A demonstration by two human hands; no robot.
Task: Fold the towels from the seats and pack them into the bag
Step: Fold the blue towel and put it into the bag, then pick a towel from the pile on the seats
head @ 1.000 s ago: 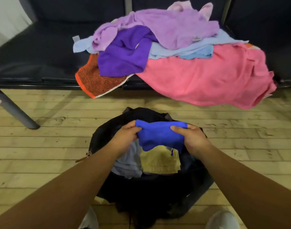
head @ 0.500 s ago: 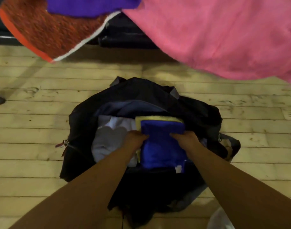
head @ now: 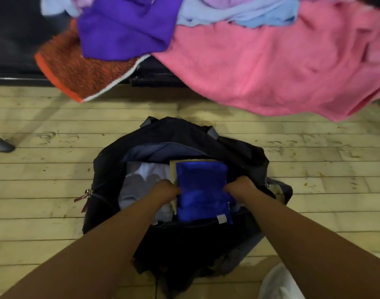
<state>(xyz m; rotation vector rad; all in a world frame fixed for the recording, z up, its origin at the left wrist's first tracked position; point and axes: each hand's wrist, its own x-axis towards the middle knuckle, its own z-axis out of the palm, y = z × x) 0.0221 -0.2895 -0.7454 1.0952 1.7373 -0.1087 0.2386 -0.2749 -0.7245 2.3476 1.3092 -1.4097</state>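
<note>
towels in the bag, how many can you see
3 in the bag: a blue towel on top at the right; a yellow towel under it, its edge showing; a white towel at the left. More may lie hidden beneath.

Dim, warm light on the floor (head: 55, 169) around me. Towels (head: 271, 61) up top smear with motion blur; my bag (head: 238, 152) is murky inside.

Hidden fingertips
Your left hand (head: 165, 190) and right hand (head: 241, 187) curl round the folded royal-blue towel (head: 201, 190), which covers most of a pale yellow towel (head: 173, 172).
</note>
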